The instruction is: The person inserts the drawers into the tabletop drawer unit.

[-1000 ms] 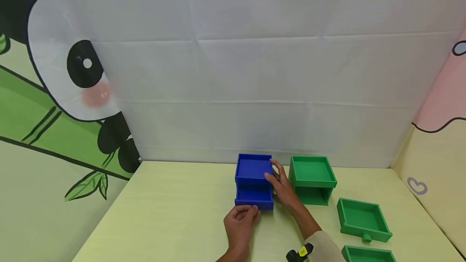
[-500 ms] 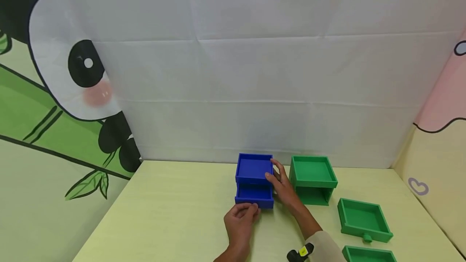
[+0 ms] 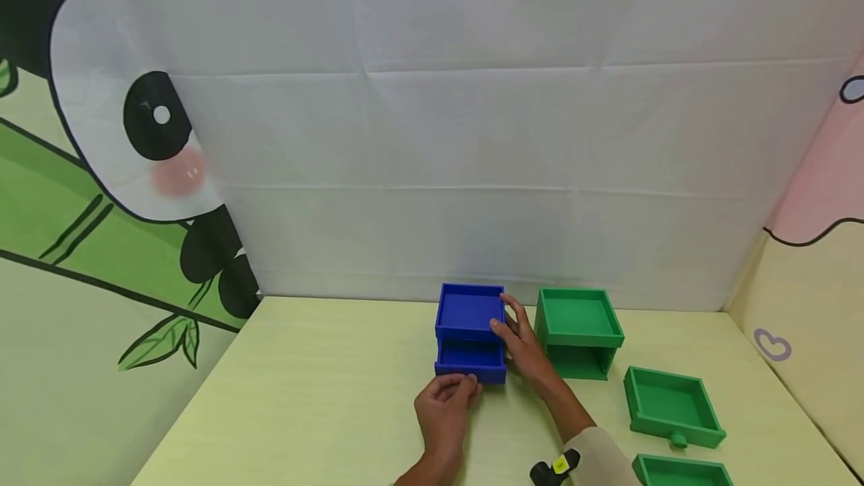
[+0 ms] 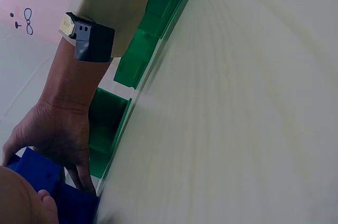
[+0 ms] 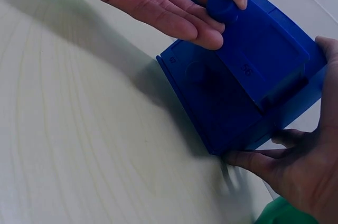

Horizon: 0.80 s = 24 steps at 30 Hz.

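Left hand: you're pinching the knob of the blue drawer, from straight in front.
Right hand: you've got the blue box gripped by its right side.
Blue drawer: partly out, jutting from the box towards you, its slide roughly in line with your left.
Nearer hand: left, at the drawer front; right sits farther back.

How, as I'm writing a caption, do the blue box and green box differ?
The blue box has a drawer partway out; the green box gapes open, no drawer showing inside. The right hand grips the blue box; no hand grips the green box. Both have shallow, rimmed tops.
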Motion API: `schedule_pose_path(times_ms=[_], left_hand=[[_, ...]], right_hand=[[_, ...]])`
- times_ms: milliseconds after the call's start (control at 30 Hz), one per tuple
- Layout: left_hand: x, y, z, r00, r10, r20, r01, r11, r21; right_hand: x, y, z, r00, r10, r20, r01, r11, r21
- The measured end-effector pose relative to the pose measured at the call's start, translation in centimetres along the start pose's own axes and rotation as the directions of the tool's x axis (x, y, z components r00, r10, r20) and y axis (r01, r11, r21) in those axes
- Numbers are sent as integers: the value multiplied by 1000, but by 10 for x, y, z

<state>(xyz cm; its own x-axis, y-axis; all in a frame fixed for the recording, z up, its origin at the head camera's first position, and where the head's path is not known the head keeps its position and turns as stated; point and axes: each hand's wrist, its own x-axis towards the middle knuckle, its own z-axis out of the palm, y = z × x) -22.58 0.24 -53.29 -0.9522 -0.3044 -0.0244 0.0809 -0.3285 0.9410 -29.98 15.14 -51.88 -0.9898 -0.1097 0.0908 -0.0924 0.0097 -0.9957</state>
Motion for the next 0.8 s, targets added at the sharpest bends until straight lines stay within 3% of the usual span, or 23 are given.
schedule_pose_path(times_ms=[800], left_hand=[[11,-1,4,1000,10,3,-10,999,44]], right_hand=[[-1,1,0,1000,-9,-1,9,1000,-5]])
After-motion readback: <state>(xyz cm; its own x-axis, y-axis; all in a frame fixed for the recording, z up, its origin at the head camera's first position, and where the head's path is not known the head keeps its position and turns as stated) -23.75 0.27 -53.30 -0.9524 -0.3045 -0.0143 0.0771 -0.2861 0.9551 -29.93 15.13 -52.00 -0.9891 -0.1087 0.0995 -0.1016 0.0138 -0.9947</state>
